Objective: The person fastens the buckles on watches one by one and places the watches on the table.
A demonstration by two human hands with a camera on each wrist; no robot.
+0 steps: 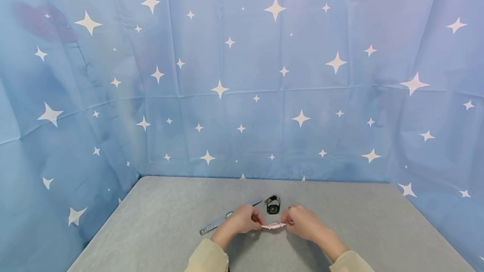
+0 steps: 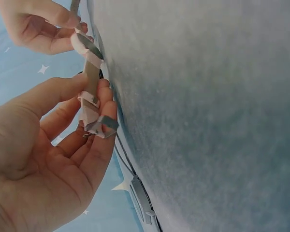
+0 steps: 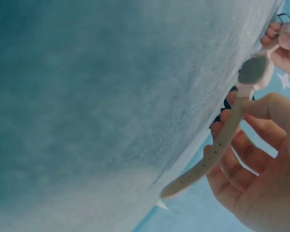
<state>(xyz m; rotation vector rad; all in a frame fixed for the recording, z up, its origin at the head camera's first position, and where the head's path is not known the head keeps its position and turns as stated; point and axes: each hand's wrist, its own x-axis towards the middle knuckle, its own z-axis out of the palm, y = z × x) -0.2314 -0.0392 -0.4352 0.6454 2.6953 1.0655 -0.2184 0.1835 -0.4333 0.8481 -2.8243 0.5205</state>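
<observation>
A pale pink wristwatch (image 1: 274,225) is stretched between my two hands, low over the grey table. My left hand (image 1: 243,218) pinches the strap on the buckle side; in the left wrist view the buckle (image 2: 106,126) lies along the fingers. The thumb and fingers of my right hand (image 1: 302,221) grip the other strap (image 3: 217,150), whose holed end hangs free. The round case (image 3: 253,70) shows between the hands in the right wrist view. Just beyond them lies a black watch (image 1: 273,205). A blue-grey watch (image 1: 213,225) lies behind my left hand, partly hidden by it.
The grey cloth-covered table (image 1: 359,217) spreads on both sides of the hands. A blue curtain with white stars (image 1: 257,74) hangs along the table's back and sides.
</observation>
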